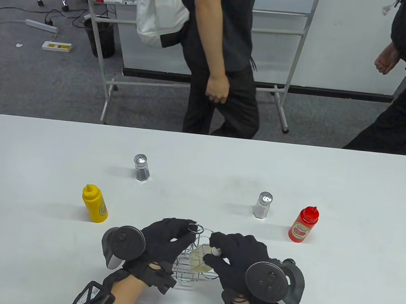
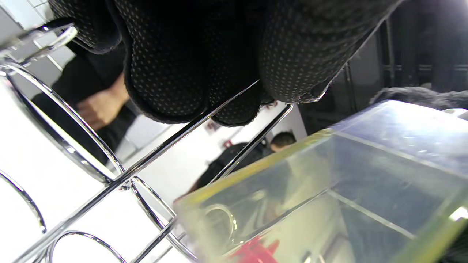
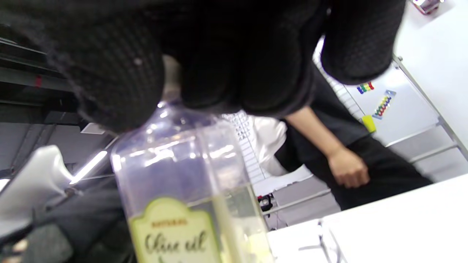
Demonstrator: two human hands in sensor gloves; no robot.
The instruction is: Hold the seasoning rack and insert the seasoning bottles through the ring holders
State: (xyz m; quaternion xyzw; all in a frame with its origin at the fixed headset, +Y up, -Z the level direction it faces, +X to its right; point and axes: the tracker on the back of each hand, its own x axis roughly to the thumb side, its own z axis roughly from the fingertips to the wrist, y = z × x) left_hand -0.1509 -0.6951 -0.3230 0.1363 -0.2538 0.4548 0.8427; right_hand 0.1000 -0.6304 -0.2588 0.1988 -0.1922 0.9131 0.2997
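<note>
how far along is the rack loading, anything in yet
Nothing looks fully seated yet. In hand: the left hand holds the wire rack by its top loop while the right hand grips the olive oil bottle by its neck, its body at the rack's rings. Left on the table: mustard bottle, ketchup bottle, pepper shaker, salt shaker.

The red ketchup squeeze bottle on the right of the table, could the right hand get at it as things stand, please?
Probably not yet: the right hand grips the clear olive oil bottle at the wire rack. The path to the red ketchup squeeze bottle looks open.
</note>
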